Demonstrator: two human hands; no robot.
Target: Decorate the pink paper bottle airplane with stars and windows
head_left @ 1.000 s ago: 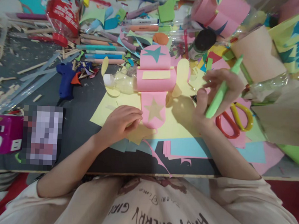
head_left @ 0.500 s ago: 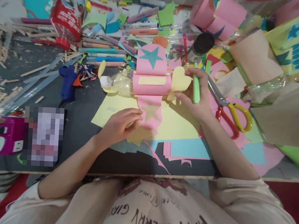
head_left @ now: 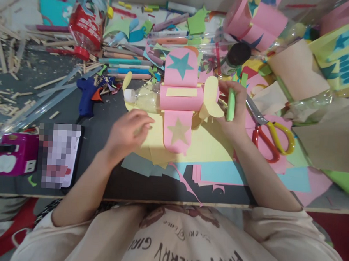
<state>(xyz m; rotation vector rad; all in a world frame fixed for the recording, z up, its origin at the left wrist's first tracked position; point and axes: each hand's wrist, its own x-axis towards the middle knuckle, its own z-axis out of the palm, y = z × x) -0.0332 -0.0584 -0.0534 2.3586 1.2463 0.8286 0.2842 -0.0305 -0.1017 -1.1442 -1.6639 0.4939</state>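
Observation:
A model plane made from a clear plastic bottle (head_left: 147, 96) lies with its white cap to the left. A pink paper band (head_left: 180, 97) wraps it, and pink wings with a blue star (head_left: 180, 65) and a yellow star (head_left: 178, 131) reach out both ways. My right hand (head_left: 235, 110) is closed around a slim light green stick (head_left: 231, 104), its fingertips by the yellow paper tail (head_left: 211, 97); whether they touch it I cannot tell. Left of the lower wing, my left hand (head_left: 129, 130) hovers with loosely bent fingers, apart from the plane, holding nothing visible.
Scissors (head_left: 265, 131) with red and yellow handles lie right of my right hand. A blue glue gun (head_left: 86, 94), a phone (head_left: 62, 155) and a purple box (head_left: 15, 155) are on the left. Markers (head_left: 128, 62), a red-labelled bottle (head_left: 87, 28) and paper scraps crowd the back.
My left hand has moved left and slightly up, away from the lower wing. The yellow tail looks turned and bent differently beside my right hand. The view has shifted slightly.

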